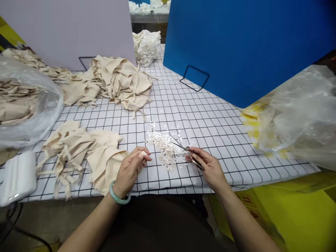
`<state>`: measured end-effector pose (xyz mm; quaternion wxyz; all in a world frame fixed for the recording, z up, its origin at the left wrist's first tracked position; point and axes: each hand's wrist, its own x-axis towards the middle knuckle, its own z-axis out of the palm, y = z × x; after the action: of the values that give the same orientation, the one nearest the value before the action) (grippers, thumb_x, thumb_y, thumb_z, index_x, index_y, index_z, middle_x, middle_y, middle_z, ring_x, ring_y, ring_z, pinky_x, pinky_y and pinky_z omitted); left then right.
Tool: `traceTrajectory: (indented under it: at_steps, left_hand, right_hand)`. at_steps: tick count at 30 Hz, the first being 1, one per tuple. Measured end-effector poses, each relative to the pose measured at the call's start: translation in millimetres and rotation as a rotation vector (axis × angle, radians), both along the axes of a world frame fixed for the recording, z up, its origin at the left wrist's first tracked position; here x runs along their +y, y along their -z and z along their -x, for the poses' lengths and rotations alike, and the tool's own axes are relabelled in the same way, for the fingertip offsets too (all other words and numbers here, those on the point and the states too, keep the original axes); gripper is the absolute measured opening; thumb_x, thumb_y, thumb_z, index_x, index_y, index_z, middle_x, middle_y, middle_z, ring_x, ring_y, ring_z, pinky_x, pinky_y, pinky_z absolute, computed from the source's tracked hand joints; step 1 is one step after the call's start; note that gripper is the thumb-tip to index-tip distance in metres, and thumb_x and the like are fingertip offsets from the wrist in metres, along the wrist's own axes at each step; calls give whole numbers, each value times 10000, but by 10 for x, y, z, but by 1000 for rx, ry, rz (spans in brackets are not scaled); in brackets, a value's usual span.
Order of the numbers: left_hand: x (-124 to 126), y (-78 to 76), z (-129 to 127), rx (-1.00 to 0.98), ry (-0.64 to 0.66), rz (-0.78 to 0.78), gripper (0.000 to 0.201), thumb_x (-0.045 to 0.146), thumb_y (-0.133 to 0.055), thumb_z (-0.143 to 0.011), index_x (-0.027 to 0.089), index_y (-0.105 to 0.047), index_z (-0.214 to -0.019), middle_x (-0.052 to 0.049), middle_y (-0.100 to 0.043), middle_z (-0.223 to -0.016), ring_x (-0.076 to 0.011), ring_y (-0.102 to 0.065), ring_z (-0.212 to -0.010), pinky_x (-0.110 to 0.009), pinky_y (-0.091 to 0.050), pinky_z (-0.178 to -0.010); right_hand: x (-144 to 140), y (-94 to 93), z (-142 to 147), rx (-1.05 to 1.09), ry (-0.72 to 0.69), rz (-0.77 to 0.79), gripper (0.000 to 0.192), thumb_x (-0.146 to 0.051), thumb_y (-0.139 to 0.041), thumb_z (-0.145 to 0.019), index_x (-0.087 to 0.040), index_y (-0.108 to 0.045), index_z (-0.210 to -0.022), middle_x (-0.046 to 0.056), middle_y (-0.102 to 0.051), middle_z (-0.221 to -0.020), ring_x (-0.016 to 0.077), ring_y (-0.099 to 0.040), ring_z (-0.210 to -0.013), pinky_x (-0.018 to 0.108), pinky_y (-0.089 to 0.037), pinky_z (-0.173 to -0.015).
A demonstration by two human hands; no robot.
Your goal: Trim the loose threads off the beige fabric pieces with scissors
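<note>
My left hand [133, 163], with a pale green bangle [119, 194] at the wrist, is closed in a pinch. A small end of beige cloth [142, 154] pokes out between its thumb and fingers. Small scissors [187, 151] sit in my right hand [207, 166], their blades parted and pointing up and left. Under the blade tips lies a scatter of tiny white and beige clippings [165, 145]. Beside my left wrist a beige cloth piece [105, 159] is spread out, partly covered by the hand. More beige pieces with straps [69, 147] lie crumpled to its left.
A heap of beige cloth [123, 80] stands behind on the checked tablecloth [210, 140]. At left are a clear plastic bag [49, 108] of beige cloth and a white device [21, 178]. A lilac board [68, 31] and a blue board [236, 45] rise behind; plastic bagging [301, 112] lies right.
</note>
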<state>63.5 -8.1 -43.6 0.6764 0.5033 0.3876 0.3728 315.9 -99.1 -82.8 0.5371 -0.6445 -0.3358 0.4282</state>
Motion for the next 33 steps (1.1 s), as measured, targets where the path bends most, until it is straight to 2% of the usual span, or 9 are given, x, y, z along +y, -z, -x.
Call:
traceTrajectory:
  at_steps: [3,7,12,16,19,23,27,31,33]
  left_hand:
    - [-20,-48,64,-42,9,-4,312,329,-548,-968,146,-731,-795,-110,-568,-1125,-189,-554,-970,-263,-501,-798]
    - [-55,-115,193,-89,21,-15,298,336,-573,-964,157,-772,-833,-126,-584,-1192,-219,-574,-1065,-281,-527,-833]
    - [-77,-194,295,-77,-30,-68,326,330,-563,-970,161,-766,-779,-137,-606,-1243,-267,-529,-1226,-300,-523,-899]
    - [-91,-214,346,-68,-51,-115,324,304,-530,-986,173,-751,-789,-127,-595,-1285,-269,-473,-1306,-289,-510,-909]
    - [-99,-214,363,-56,-70,-129,345,292,-499,-997,169,-733,-776,-124,-591,-1247,-262,-467,-1307,-305,-496,-967]
    - [-102,-204,344,-117,-90,-73,349,312,-489,-999,161,-690,-757,-114,-542,-1220,-256,-499,-1239,-346,-511,-1003]
    - [-111,-199,310,-100,-83,-87,358,319,-474,-1005,160,-663,-746,-101,-513,-1198,-238,-516,-1185,-346,-492,-1032]
    - [-119,-210,284,20,-77,-197,339,311,-489,-1000,168,-656,-741,-99,-539,-1189,-242,-490,-1202,-326,-462,-1019]
    - [-119,-216,279,29,-107,-222,332,315,-477,-1003,173,-649,-757,-96,-550,-1171,-231,-522,-1121,-314,-488,-921]
  right_hand:
    - [89,-103,374,294,-141,-114,288,-458,-635,-884,-271,-710,-1090,56,-726,-1088,265,-694,-1079,523,-529,-1038]
    - [193,-259,668,460,-294,-173,428,-449,-373,-962,-262,-670,-1207,74,-640,-1330,271,-606,-1251,544,-442,-1136]
    - [335,-370,801,476,-334,-135,341,-423,-571,-902,-281,-626,-1207,74,-648,-1258,267,-629,-1187,533,-500,-1077]
    - [386,-323,981,349,-355,-141,290,-377,-717,-852,-271,-627,-1107,58,-666,-1174,235,-651,-1122,486,-506,-1070]
    - [367,-254,1137,304,-412,-161,260,-395,-687,-878,-254,-605,-1080,65,-686,-1115,237,-658,-1113,461,-517,-1044]
    - [342,-238,1262,350,-500,-188,352,-444,-624,-889,-253,-555,-1176,91,-656,-1203,263,-633,-1182,450,-511,-1030]
    - [399,-263,1373,277,-434,-135,404,-393,-738,-804,-274,-525,-1127,61,-630,-1191,222,-639,-1127,390,-533,-980]
    - [460,-221,1587,223,-261,-165,349,-386,-790,-762,-254,-531,-956,13,-625,-964,178,-634,-946,343,-535,-918]
    - [446,-198,1669,291,-293,-132,355,-390,-794,-756,-252,-519,-932,2,-615,-910,174,-634,-900,334,-536,-884]
